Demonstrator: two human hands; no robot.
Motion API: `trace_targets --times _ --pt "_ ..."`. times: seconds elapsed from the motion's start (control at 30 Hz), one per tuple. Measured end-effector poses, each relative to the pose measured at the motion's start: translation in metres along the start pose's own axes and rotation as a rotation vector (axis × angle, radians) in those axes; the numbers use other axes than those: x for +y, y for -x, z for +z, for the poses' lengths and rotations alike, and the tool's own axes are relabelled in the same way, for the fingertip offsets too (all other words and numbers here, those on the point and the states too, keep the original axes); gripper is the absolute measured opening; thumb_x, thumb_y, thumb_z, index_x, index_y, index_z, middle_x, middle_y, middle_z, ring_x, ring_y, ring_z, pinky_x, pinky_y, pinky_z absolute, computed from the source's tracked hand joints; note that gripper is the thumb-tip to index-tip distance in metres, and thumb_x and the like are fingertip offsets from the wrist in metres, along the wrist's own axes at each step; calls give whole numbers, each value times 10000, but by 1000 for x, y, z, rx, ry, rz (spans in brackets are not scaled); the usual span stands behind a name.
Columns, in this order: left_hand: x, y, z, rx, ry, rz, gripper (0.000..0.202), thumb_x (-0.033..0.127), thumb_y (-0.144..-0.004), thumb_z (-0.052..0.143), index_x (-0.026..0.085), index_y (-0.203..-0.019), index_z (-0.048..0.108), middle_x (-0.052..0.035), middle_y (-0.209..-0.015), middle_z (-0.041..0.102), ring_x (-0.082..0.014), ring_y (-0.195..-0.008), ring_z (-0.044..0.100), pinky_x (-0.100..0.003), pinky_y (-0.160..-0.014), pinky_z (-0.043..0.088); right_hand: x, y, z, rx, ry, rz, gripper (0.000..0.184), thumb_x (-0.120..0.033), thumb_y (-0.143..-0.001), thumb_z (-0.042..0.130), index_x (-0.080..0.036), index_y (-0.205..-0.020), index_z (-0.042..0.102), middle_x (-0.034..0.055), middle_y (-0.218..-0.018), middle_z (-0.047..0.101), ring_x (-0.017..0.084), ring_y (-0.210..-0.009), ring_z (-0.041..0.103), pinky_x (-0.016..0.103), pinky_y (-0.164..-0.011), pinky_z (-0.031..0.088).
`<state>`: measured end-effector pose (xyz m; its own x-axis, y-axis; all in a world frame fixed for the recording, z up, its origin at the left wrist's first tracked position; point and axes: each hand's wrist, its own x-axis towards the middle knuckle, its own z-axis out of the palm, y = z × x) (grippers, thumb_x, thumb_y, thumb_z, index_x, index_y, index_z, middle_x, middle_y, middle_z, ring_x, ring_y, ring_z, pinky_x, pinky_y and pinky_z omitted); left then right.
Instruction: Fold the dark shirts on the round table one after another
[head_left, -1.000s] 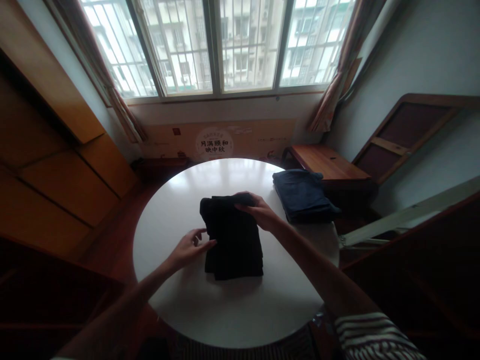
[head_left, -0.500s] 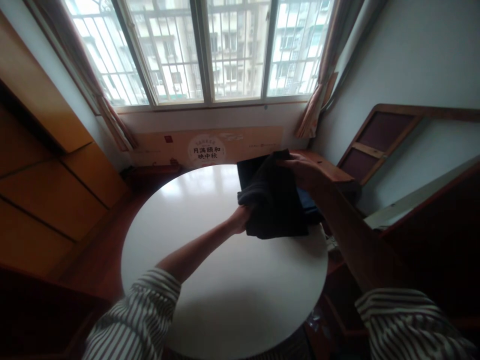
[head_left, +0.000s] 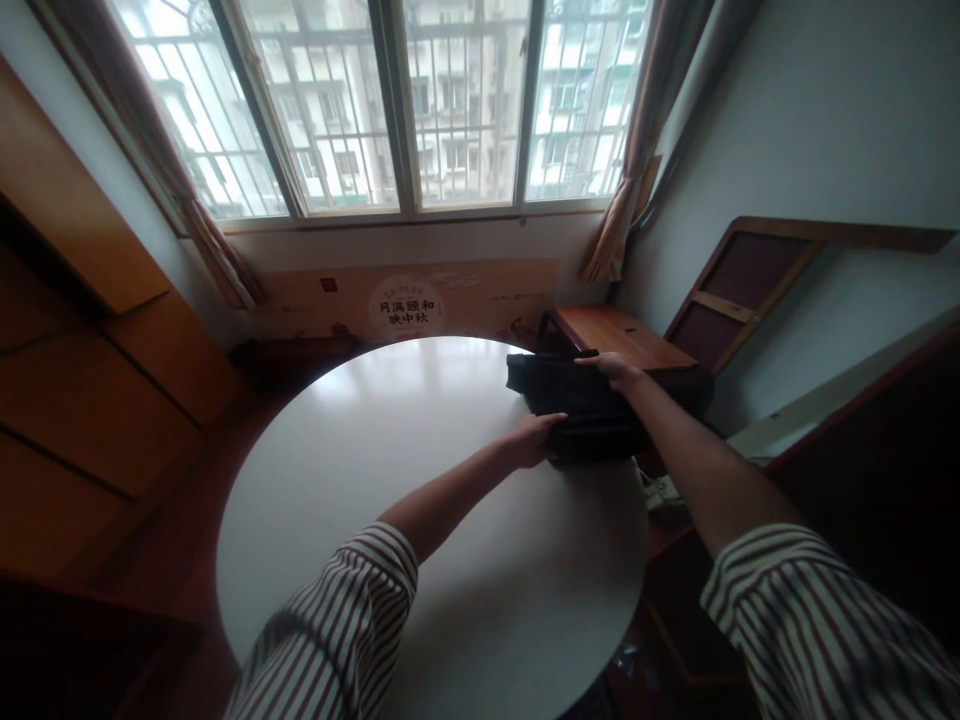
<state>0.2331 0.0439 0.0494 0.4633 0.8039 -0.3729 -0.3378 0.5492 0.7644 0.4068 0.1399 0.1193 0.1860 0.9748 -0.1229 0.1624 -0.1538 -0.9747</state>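
A black folded garment (head_left: pixel 570 388) lies at the right far side of the round white table (head_left: pixel 420 520), on top of other dark folded cloth (head_left: pixel 600 445). My left hand (head_left: pixel 534 440) grips its near left edge, thumb on top and the other fingers partly hidden. At the far edge, my right hand (head_left: pixel 619 370) pinches the cloth near its right corner. The left end of the garment sticks out past the pile below. In the dark fabric I cannot make out separate layers.
Behind the pile stands a wooden cabinet (head_left: pixel 626 338). A wooden frame with dark panels (head_left: pixel 742 285) leans against the right wall. Orange-brown cupboards (head_left: pixel 90 370) line the left side. A barred window (head_left: pixel 405 110) and a printed banner (head_left: pixel 457 295) are ahead.
Both hands have lowered the garment from a raised, loosely hanging position and moved it slightly right, down onto the dark pile. The blue patch beside it is now covered.
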Motion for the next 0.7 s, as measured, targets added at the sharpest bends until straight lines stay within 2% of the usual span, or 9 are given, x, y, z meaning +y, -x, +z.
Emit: trace_targets --times 0.17,0.23,0.3,0.37,0.47,0.5,0.57,0.63,0.7 --pt "-3 6 1 17 -55 61 432 310 -806 770 99 -1139 593 -89 -894 710 -188 -689 693 -334 -645 605 -2 -14 5 33 80 -54 257 -200 -694 841 -119 -869 671 72 -719 715 203 -669 692 337 -673 602" --pt "-2 15 -3 -1 -214 19 450 438 -827 737 86 -1079 613 -107 -847 711 -209 -699 704 -343 -653 600 -4 -19 4 66 144 -80 303 -213 -674 851 -114 -905 679 109 -825 731 240 -776 705 378 -746 593" --pt "0 28 -8 -3 -536 16 493 579 -871 623 88 -903 660 -124 -762 699 -235 -709 708 -350 -660 592 -5 -24 4 137 332 -226 369 -222 -687 832 -113 -1008 685 154 -1019 722 289 -973 683 428 -886 550" --pt "2 40 -12 125 -976 217 554 630 -904 522 116 -758 669 -145 -758 691 -269 -796 707 -375 -721 582 -6 -26 8 152 637 -493 398 -248 -766 758 -117 -1132 672 177 -1192 673 311 -1147 614 447 -1013 472" --pt "3 46 -10 340 -1527 794 416 509 -951 510 139 -905 695 -163 -1011 693 -299 -1046 647 -427 -908 525 -4 -22 25 -97 999 -807 406 -328 -915 565 -156 -1276 635 147 -1348 603 292 -1286 520 461 -1116 371" --pt "2 44 -9 333 -1636 950 372 461 -960 514 139 -1038 682 -167 -1132 668 -299 -1126 609 -448 -977 486 -2 -20 33 -202 1064 -823 430 -365 -944 510 -198 -1329 606 116 -1415 556 293 -1340 467 503 -1141 321" --pt "-5 34 -5 219 -1778 1118 424 423 -973 506 138 -1278 584 -172 -1318 591 -297 -1231 544 -488 -1065 408 3 -14 49 -337 1173 -742 486 -469 -971 423 -326 -1429 506 27 -1560 387 331 -1452 287 650 -1146 181" --pt "-16 23 -5 128 -1864 1162 501 432 -981 489 139 -1388 497 -176 -1411 530 -306 -1286 501 -519 -1089 367 11 -11 61 -373 1248 -584 528 -573 -972 332 -441 -1480 386 -59 -1629 198 376 -1495 108 763 -1088 58" --pt "-27 16 -7 80 -1925 1183 505 432 -996 451 136 -1404 484 -181 -1432 514 -314 -1299 493 -516 -1075 372 18 -11 69 -374 1260 -456 564 -640 -962 233 -489 -1501 298 -99 -1642 100 392 -1498 36 785 -1066 19"
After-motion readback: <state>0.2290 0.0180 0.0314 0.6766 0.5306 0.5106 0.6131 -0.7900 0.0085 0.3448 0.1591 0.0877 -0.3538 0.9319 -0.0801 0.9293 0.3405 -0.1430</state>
